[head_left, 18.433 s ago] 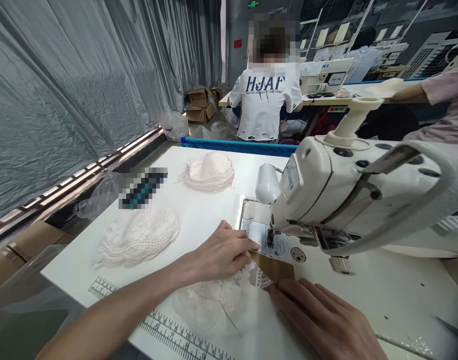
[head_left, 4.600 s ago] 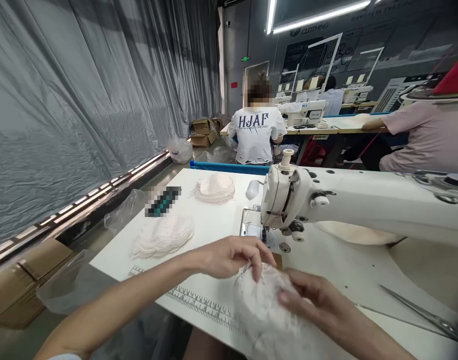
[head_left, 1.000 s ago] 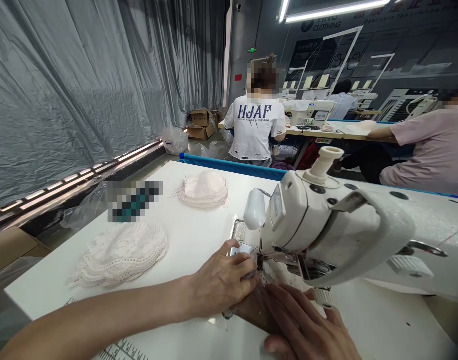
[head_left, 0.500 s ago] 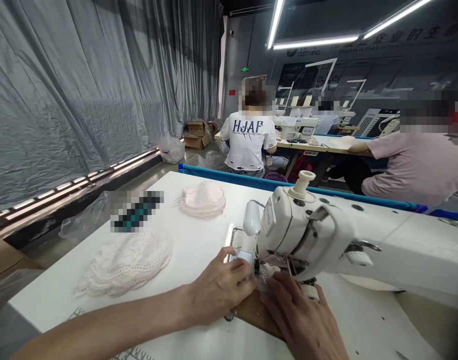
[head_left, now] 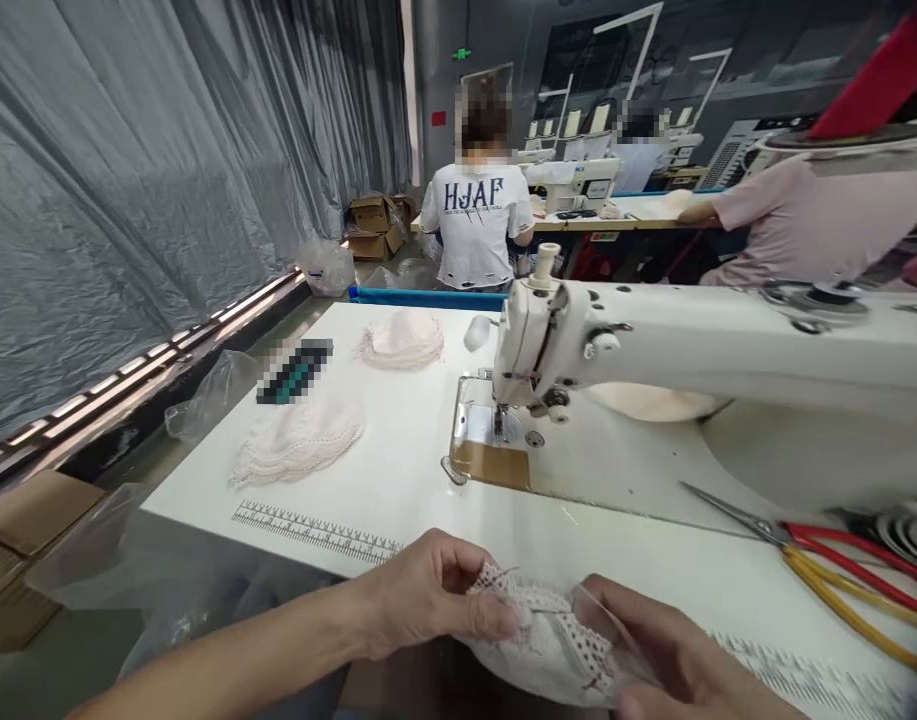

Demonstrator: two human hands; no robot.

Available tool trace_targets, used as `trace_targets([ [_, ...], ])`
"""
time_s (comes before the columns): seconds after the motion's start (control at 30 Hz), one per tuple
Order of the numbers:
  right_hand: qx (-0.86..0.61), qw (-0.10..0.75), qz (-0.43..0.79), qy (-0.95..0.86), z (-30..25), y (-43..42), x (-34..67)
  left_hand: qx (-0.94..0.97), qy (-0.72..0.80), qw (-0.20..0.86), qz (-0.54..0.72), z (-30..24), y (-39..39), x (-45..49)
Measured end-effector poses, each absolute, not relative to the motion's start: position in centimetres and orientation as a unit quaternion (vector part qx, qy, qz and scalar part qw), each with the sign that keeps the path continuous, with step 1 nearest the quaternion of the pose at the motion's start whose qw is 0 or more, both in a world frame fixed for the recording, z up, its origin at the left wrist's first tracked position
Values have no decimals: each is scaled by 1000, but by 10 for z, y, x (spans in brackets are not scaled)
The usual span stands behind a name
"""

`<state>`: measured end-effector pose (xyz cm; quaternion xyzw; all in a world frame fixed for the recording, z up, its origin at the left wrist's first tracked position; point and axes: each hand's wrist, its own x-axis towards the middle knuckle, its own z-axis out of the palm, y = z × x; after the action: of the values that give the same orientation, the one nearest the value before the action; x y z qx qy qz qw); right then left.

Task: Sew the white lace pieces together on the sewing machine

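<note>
A white piece of lace-edged fabric (head_left: 537,640) hangs between my two hands at the front edge of the table. My left hand (head_left: 447,595) pinches its eyelet border between thumb and fingers. On the other side my right hand (head_left: 660,650) grips the fabric's right end, its fingers partly cut off by the lower frame edge. Loose dark thread ends show on the lace. Beyond my hands stands the white sewing machine (head_left: 537,345), its presser foot (head_left: 498,420) over the metal plate with no fabric under it.
Scissors with red and yellow handles (head_left: 792,540) lie at the right. Scalloped lace pieces (head_left: 297,440) and another pale fabric stack (head_left: 402,340) rest on the left. A printed ruler (head_left: 319,530) runs along the table edge. Co-workers sit ahead, one in a white shirt (head_left: 477,220).
Both hands have drawn back from the machine's needle area to the table's front edge, bringing the lace-edged fabric with them. The view has shifted, and the scissors now show.
</note>
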<state>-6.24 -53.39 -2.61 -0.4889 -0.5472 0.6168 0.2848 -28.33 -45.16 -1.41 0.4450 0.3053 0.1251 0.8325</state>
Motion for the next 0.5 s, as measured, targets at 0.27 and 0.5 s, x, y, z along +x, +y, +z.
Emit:
trace_targets([
  [0.27,-434,236,665,-560,-26,-556,-69,425,286,850,125,-18,-483,-297],
  [0.5,-371,279,715,-523,-34,-572,-66,353,297,882,94,-35,-500,-298],
])
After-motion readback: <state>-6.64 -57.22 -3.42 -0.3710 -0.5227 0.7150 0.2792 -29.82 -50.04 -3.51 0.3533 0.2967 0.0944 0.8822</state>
